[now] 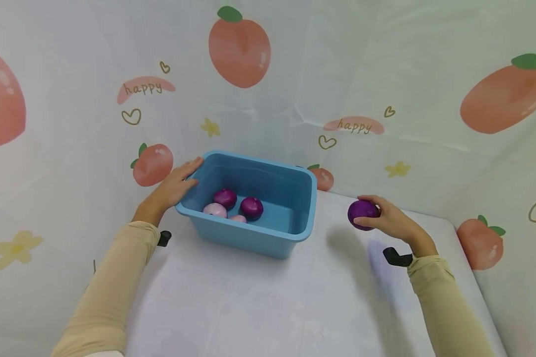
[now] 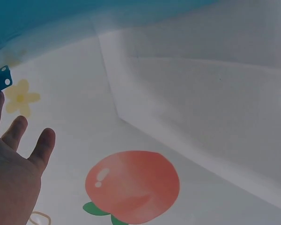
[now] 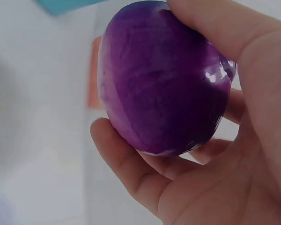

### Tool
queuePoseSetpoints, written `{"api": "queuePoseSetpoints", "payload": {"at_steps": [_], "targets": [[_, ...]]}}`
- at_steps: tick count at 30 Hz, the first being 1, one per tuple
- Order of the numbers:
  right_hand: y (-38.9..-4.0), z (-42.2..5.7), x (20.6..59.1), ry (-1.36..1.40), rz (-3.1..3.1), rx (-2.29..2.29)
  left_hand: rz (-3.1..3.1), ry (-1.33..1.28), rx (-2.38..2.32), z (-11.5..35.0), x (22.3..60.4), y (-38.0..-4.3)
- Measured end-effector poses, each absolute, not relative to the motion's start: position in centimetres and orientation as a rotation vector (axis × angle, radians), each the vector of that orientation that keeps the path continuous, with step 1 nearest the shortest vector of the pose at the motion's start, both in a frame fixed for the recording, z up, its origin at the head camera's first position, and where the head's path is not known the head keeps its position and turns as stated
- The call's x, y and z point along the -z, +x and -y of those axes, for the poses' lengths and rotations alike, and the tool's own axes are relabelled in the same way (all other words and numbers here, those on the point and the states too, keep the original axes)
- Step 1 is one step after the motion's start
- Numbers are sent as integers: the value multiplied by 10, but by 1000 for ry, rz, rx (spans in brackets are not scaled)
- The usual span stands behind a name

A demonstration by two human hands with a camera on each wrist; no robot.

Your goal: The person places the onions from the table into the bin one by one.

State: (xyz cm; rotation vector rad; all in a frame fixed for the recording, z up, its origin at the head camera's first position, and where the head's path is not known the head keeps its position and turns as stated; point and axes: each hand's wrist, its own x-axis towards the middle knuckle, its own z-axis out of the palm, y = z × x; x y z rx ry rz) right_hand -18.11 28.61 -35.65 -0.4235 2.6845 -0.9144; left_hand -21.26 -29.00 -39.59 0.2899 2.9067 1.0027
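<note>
A blue plastic bin [image 1: 245, 238] stands on the table, holding two dark purple onions [image 1: 225, 198] and two pale pink round items [image 1: 215, 210], one partly hidden by the front wall. My left hand [image 1: 174, 187] rests at the bin's left rim; in the left wrist view its fingers [image 2: 43, 145] look extended and spread. To the right of the bin, above the table, my right hand [image 1: 390, 218] grips a round purple vegetable [image 1: 362, 214] between thumb and fingers. Up close in the right wrist view the vegetable [image 3: 164, 79] is glossy, with pale streaks.
The table [image 1: 250, 307] has a white cover. Behind and beside it hangs a white cloth [image 1: 268, 119] printed with peaches, hearts and flowers. A shadow of the right arm falls on the table. Each wrist wears a small black mount [image 1: 397, 257].
</note>
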Motion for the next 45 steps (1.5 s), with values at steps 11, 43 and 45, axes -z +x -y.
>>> {"api": "queuePoseSetpoints", "payload": {"at_steps": [11,43,45], "targets": [[-212,-230,301,-530,-2678,1019,-2907,281,-1026,294,393,-211],[-293,-27,336,-799,-2350,1394,-2906,291,-1078,293,399,-212],[-293,-22,342,-791,-2349,1386,-2900,291,-1080,292,399,-212]]}}
